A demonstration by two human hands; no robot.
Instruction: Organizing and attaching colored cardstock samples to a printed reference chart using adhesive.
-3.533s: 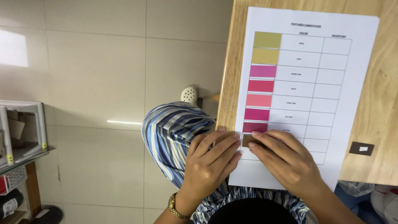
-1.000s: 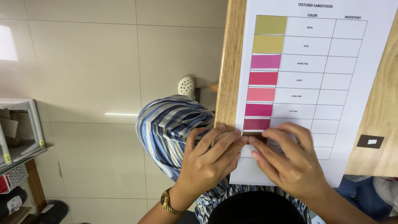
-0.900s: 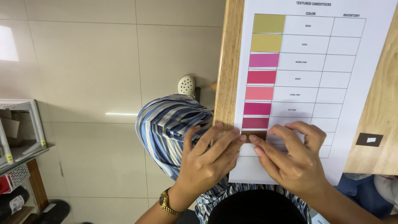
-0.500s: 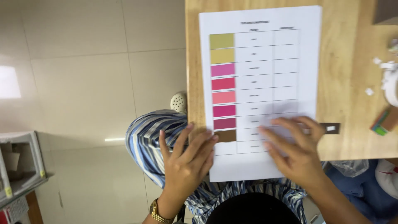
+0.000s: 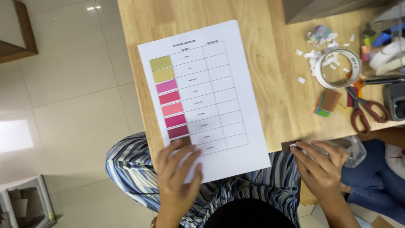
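The right hand [image 5: 322, 169] had left the sheet [image 5: 202, 97] to pinch a small, light brown swatch [image 5: 286, 146] at the near table edge, while the left hand [image 5: 177, 177] lay flat and open on the sheet.

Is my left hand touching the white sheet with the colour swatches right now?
Touching. The head view shows the left hand lying flat on the lower corner of the white sheet, its fingers spread over the paper.

Pale tiled floor [image 5: 71, 105] with bright light patches; wooden table [image 5: 274, 84]; wooden shelf [image 5: 19, 38] at upper left.
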